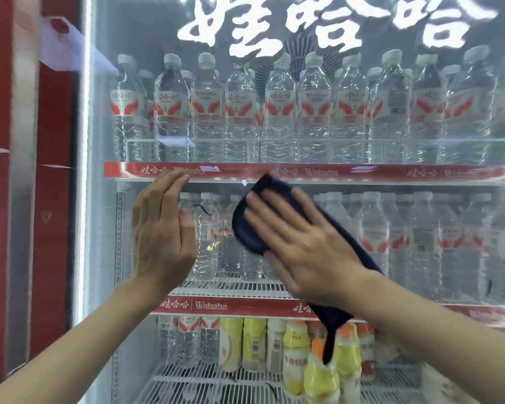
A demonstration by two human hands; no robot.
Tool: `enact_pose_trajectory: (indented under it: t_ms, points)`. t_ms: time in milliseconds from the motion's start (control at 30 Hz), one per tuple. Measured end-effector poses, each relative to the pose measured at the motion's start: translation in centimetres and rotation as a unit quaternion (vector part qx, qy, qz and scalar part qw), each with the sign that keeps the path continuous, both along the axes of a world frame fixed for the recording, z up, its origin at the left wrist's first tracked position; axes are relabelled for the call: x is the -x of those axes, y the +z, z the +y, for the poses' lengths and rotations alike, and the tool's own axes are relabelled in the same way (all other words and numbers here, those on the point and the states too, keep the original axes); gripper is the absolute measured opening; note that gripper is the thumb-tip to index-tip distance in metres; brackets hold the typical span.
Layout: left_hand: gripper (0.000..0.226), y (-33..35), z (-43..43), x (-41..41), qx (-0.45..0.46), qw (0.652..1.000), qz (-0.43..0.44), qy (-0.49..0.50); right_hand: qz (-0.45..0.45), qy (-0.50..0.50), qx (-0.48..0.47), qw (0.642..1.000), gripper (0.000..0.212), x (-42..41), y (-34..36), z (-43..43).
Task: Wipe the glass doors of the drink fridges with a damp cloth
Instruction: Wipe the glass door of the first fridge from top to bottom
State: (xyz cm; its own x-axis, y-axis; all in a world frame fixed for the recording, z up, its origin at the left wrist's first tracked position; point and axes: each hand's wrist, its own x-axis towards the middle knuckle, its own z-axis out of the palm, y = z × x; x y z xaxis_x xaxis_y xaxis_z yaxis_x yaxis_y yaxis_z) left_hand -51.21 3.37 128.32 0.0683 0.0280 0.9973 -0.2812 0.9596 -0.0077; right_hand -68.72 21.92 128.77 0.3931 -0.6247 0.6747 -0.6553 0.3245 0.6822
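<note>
Centre of frame: my right hand point(301, 243), fingers straight and spread, presses the dark cloth point(252, 228) flat against the glass door point(391, 182), with a loose tail drooping toward lower centre. My left hand point(161, 228), left of centre, is open and holds nothing; whether it touches the pane I cannot tell. I judge the cloth soft, light and limp, best driven under a flat palm over its middle, and the glass rigid and slick.

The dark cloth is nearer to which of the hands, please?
Right. The right hand lies flat on the dark cloth; the left hand is raised apart, to its left.
</note>
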Motion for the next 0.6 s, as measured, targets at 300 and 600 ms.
enact_pose_trajectory:
  t_ms: [300,600]
  points:
    - [0.049,-0.4,-3.2,-2.3,0.02,0.998,-0.013,0.055,0.06,-0.017,-0.031,0.998,0.061,-0.3,9.5,-0.7]
    - [0.046,-0.6,-3.7,-3.0,0.03,0.999,-0.02,0.021,-0.066,0.009,0.073,0.995,0.064,-4.0,1.7,-4.7]
